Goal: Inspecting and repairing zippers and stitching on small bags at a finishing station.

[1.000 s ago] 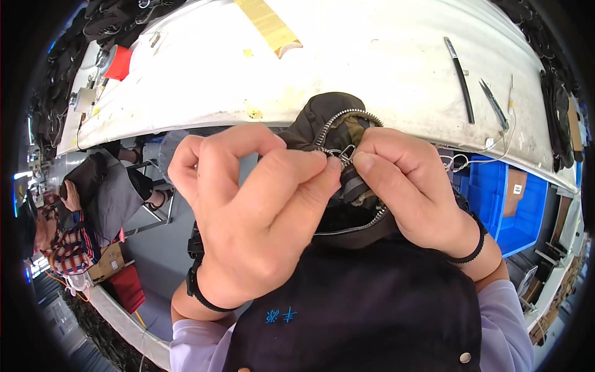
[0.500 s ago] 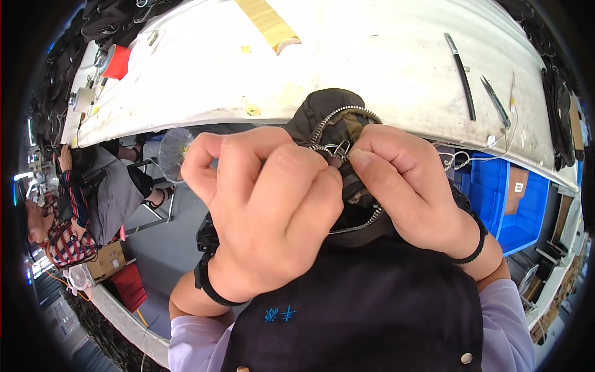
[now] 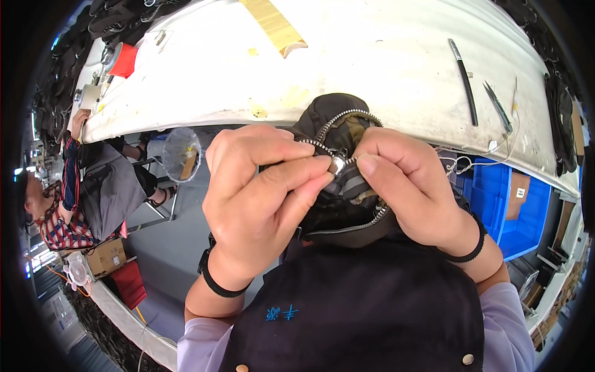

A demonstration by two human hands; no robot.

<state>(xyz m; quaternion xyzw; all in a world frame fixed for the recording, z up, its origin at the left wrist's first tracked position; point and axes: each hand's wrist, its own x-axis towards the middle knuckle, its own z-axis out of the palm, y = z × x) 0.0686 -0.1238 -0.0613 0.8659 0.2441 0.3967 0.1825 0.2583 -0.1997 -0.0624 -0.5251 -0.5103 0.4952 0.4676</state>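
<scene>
At the far left, a co-worker [image 3: 65,226] in a checked shirt and grey apron sits with one hand at the edge of the white surface [image 3: 204,74], where a red cylindrical object [image 3: 126,60] rests farther back. A clear plastic bin [image 3: 197,164] stands below that edge. Next comes the person's left hand [image 3: 257,192], its thumb and forefinger pressed together, pinching a shiny metal zipper slider [image 3: 338,164]. Behind it, a yellow strip [image 3: 273,26] lies on the surface. The dark fabric bag [image 3: 338,104] is in the middle, between the two hands and against the near edge, its mouth curving open along a metal-toothed zipper [image 3: 347,113]. The right hand [image 3: 412,186] pinches the zipper between thumb and forefinger, just beside the slider. Rightward on the surface lie a black-handled knife [image 3: 463,84], then pointed tweezers [image 3: 498,106]. Below these sits a blue plastic crate [image 3: 534,226] holding a brown piece [image 3: 516,193].
</scene>
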